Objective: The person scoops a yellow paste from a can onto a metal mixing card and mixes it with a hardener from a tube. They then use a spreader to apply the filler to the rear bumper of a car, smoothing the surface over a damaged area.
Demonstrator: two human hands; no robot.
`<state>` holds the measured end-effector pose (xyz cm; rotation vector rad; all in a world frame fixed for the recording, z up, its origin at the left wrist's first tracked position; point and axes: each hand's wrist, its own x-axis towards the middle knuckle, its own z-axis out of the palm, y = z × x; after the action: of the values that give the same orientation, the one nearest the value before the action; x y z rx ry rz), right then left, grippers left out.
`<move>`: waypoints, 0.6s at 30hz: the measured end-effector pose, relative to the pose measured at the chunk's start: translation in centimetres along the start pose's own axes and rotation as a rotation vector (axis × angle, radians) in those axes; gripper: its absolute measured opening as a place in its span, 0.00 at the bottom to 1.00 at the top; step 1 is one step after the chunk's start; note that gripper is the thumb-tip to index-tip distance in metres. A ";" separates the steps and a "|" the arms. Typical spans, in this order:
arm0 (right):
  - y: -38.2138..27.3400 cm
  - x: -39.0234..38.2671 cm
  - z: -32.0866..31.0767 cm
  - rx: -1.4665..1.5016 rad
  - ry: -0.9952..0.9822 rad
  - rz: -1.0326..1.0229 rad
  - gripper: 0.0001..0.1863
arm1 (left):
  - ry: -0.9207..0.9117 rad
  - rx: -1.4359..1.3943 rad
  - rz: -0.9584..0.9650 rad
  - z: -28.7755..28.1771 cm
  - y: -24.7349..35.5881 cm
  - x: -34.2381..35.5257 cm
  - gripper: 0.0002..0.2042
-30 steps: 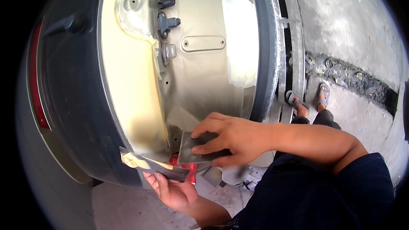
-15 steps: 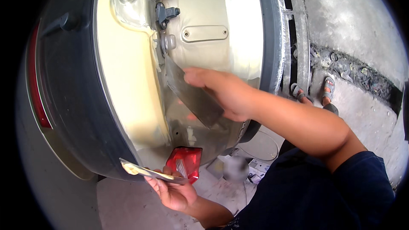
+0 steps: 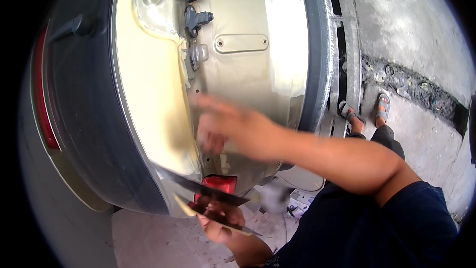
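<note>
My left hand (image 3: 218, 222) is closed around a thin flat spreader (image 3: 229, 225) with cream putty along its edge. A second dark spreader blade (image 3: 201, 186), blurred, lies just above those fingers and seems to be held there too. Over the car's beige body panel (image 3: 240, 72), my right hand (image 3: 233, 131) is smeared by motion; its index finger points out toward the putty border, the other fingers bend, and no tool shows in it. A broad layer of cream putty (image 3: 141, 69) covers the panel's left part.
Dark rear glass (image 3: 79, 94) and a red lamp strip (image 3: 44, 104) lie left. A red tail lamp (image 3: 220, 183) sits beside my left hand. Grey fittings (image 3: 197, 17) stick out of the panel. On the right, a person's sandalled feet (image 3: 382, 106) stand near a rubble-filled gutter (image 3: 411, 87).
My right hand has let go of its spreader and moved down and left, with a finger stretched out. That spreader now lies by my left hand, which has shifted slightly right.
</note>
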<state>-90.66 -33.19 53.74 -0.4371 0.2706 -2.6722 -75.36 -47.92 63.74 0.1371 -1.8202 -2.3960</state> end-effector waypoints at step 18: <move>-0.9 4.1 4.2 -0.578 0.188 0.029 0.48 | -0.490 -0.294 -0.136 -3.7 4.5 0.5 0.23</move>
<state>-93.09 -34.64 58.99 -0.3402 1.1082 -2.5732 -75.10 -52.72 67.10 -0.4014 -1.6296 -2.9600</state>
